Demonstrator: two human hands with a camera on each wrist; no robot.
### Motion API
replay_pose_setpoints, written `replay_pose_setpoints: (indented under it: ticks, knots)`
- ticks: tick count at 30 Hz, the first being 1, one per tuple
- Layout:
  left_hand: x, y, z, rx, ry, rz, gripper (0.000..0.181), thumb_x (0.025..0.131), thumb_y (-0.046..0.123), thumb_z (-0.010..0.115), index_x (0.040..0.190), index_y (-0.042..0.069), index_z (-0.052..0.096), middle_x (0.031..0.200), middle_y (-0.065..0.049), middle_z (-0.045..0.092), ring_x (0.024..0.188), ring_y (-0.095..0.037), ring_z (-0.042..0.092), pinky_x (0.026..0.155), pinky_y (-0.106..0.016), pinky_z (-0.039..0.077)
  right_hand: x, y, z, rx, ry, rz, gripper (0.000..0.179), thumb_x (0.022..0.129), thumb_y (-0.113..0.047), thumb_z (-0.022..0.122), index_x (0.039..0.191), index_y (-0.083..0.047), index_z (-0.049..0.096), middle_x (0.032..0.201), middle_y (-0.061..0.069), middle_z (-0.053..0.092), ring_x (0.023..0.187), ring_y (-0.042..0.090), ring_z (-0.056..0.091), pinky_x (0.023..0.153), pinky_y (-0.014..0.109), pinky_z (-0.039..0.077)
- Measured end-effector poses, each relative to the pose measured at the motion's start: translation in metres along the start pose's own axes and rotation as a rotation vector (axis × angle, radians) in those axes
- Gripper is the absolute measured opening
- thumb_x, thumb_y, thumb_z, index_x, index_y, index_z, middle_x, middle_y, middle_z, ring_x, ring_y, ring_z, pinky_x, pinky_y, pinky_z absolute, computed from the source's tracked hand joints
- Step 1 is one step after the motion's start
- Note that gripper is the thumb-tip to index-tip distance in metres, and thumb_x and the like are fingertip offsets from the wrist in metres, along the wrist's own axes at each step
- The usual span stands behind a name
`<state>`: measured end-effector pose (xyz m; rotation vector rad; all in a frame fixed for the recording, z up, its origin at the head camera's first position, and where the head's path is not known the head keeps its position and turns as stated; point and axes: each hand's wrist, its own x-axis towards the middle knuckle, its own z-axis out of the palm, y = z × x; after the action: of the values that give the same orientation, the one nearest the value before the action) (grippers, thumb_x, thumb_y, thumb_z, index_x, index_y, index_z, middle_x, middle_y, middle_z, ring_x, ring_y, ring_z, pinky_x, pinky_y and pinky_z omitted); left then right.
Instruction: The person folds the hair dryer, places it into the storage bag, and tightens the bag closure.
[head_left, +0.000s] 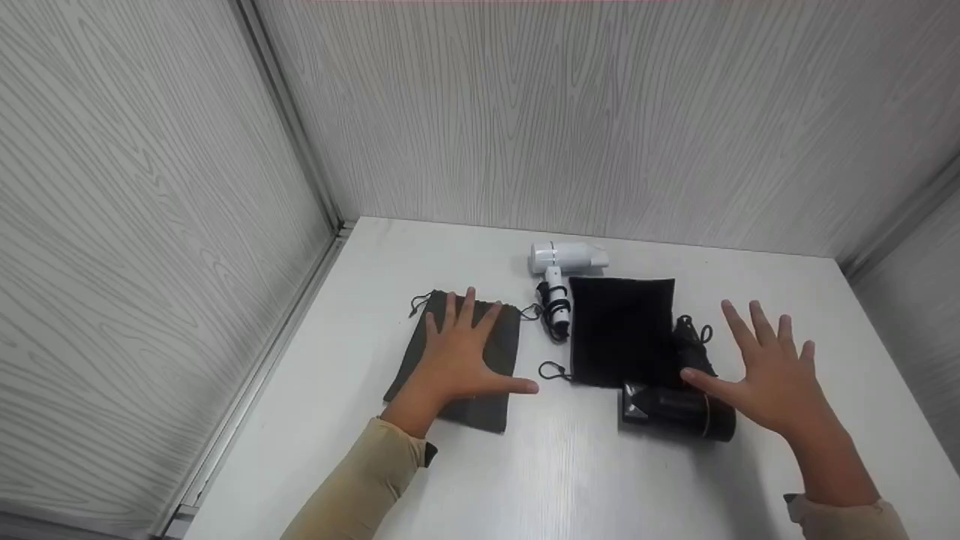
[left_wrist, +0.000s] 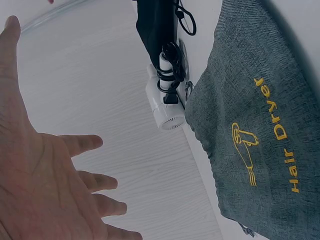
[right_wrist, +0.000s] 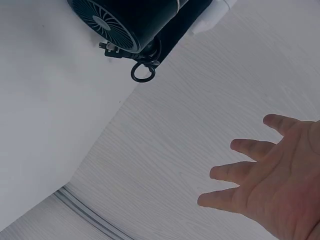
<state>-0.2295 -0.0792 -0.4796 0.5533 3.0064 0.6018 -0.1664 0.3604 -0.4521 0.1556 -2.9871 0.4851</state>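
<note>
My left hand [head_left: 457, 364] is spread wide above a dark grey drawstring bag [head_left: 499, 409], and nothing is in its fingers. Yellow "Hair Dryer" lettering and a dryer drawing mark that bag [left_wrist: 250, 125] in the left wrist view. On the right, my right hand [head_left: 776, 382] is also spread and holds nothing; its thumb overlaps the edge of a black hair dryer [head_left: 667, 412] in the head view. The black dryer's vented round end [right_wrist: 105, 22] shows in the right wrist view. Just behind it lies a black drawstring bag [head_left: 622, 326].
A white hair dryer [head_left: 570, 257] lies at the back, its black cord [head_left: 555, 304] wound round the handle. The black dryer's cord [head_left: 691, 337] is bundled beside the black bag. Wood-grain panels [head_left: 525, 112] enclose the white table [head_left: 570, 480] at the back and sides.
</note>
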Motion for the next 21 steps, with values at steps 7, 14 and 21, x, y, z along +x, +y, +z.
replay_pose_setpoints:
  ticks: [7, 14, 21]
  knots:
    - [0.001, 0.001, 0.003, -0.003, -0.010, 0.004, 0.144, 0.054, 0.108, 0.059, 0.171, 0.034, 0.018, 0.180, -0.012, -0.005, 0.164, -0.043, -0.012, 0.125, -0.077, 0.003, -0.001, 0.004, 0.003, 0.038, -0.020, 0.021, 0.120, 0.085, -0.073, 0.074, 0.172, -0.023, 0.008, 0.173, 0.034, 0.006, 0.150, 0.073, 0.001, 0.108, 0.091, 0.013]
    - [0.004, 0.008, 0.016, -0.014, 0.002, 0.014, 0.148, 0.050, 0.112, 0.054, 0.171, 0.034, 0.016, 0.179, -0.008, -0.012, 0.163, -0.040, -0.018, 0.125, -0.077, 0.003, 0.001, 0.012, 0.006, 0.053, -0.086, 0.092, 0.120, 0.089, -0.075, 0.068, 0.172, -0.022, 0.000, 0.176, 0.029, 0.000, 0.154, 0.068, 0.000, 0.099, 0.093, 0.024]
    - [0.003, 0.017, 0.031, -0.034, 0.014, 0.028, 0.150, 0.048, 0.113, 0.052, 0.171, 0.034, 0.016, 0.179, -0.006, -0.015, 0.163, -0.038, -0.021, 0.124, -0.078, 0.004, 0.003, 0.024, 0.013, 0.120, -0.150, 0.179, 0.119, 0.093, -0.077, 0.062, 0.171, -0.019, -0.007, 0.176, 0.028, -0.003, 0.156, 0.064, 0.001, 0.099, 0.094, 0.020]
